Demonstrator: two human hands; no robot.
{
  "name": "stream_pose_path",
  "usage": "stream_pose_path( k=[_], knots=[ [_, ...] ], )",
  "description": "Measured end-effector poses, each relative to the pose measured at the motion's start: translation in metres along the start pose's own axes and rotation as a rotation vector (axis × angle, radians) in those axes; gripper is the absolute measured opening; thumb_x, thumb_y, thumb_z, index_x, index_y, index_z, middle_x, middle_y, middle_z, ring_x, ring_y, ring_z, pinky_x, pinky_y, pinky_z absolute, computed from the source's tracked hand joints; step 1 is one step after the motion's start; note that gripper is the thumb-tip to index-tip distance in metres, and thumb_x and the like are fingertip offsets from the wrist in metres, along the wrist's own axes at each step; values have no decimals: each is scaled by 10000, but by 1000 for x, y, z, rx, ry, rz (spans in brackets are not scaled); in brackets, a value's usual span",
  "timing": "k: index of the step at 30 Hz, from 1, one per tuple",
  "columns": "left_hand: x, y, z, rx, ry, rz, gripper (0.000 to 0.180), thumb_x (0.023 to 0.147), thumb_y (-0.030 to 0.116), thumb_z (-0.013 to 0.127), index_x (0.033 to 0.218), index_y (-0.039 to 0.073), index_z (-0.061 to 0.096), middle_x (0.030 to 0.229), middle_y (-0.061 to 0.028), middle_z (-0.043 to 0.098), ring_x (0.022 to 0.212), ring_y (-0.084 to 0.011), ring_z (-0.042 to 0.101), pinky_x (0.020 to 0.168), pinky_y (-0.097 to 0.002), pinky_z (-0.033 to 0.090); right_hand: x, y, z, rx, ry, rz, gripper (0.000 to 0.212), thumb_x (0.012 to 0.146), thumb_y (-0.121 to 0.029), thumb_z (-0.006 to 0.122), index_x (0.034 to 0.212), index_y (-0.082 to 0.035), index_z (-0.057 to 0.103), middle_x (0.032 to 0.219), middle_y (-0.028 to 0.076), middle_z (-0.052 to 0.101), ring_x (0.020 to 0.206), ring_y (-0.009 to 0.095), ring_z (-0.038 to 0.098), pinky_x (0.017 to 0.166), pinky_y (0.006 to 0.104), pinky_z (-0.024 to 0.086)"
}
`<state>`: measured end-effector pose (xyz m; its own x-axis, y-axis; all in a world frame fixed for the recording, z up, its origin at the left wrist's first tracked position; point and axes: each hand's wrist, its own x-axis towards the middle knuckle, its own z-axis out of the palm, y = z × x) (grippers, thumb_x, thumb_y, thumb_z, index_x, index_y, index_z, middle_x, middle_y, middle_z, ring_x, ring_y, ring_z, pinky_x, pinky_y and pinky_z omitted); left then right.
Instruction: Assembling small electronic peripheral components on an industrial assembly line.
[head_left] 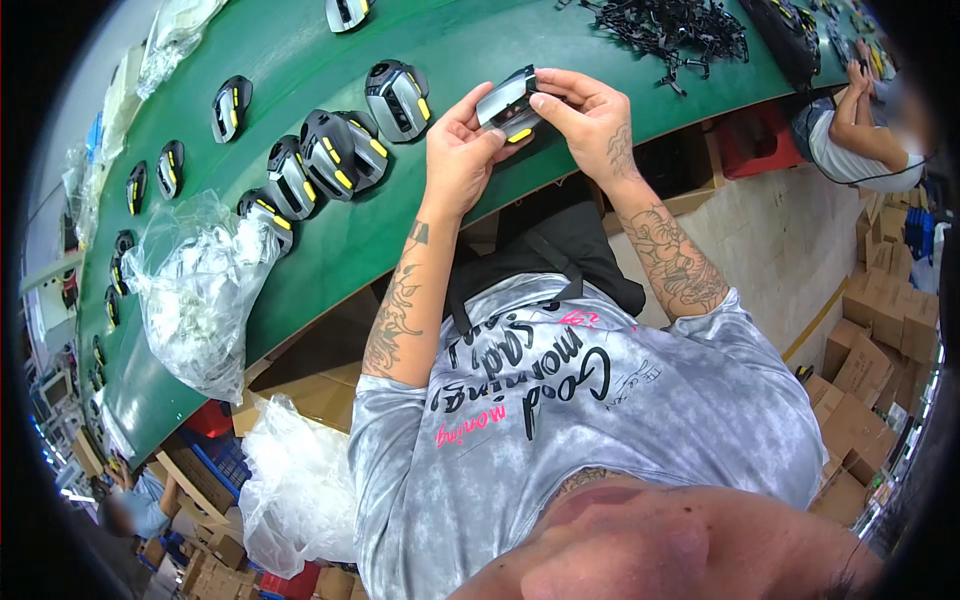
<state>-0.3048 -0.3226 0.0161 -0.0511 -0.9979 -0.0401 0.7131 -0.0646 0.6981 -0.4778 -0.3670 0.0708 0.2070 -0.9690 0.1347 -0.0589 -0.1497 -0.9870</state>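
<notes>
Head view shows both bare hands meeting over the near edge of a long green-topped table (490, 35), holding one silver-grey and black curved plastic shell with a yellow strip (505, 101) between them. The left hand (463, 150) is partly closed around the shell's left and lower side, its thumb near the bottom edge. The right hand (585, 112) pinches the right side, thumb against the face and forefinger along the top; how firmly either presses, I cannot tell. Just left of the hands stands a similar silver and black shell (398, 100), beside a tight cluster of others with yellow strips (335, 155). Farther left, a clear, crumpled plastic bag (200, 300) lies at the table's edge. Beyond the right hand sits a tangled heap of small black plastic parts (670, 38).
</notes>
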Motion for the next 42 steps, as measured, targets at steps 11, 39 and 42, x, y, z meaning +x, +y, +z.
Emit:
stream_pose_path(
  k=[11,39,42],
  knots=[
    [-2,-5,-4,151,76,60,528,1013,-3,622,1490,-109,421,1342,-222,619,1161,-301,687,963,-487,639,-9,4,2,-537,65,-153,475,845,-221,864,1231,9,710,1111,135,737,1067,193,692,903,338,558],
    [-17,-5,27,1199,55,568,705,670,74,840,1317,24,563,1206,-168,585,1134,-345,591,1003,-423,501,18,29,-20,112,-223,3,397,999,-198,701,1324,-17,564,875,-24,589,809,55,535,760,214,428],
    [-23,17,34,1338,103,672,676,661,120,842,1275,19,578,1175,-169,592,1084,-339,597,947,-426,516,12,21,-31,83,-207,31,346,1068,-226,607,1344,-25,553,902,1,609,840,63,553,798,230,459]
  ],
)
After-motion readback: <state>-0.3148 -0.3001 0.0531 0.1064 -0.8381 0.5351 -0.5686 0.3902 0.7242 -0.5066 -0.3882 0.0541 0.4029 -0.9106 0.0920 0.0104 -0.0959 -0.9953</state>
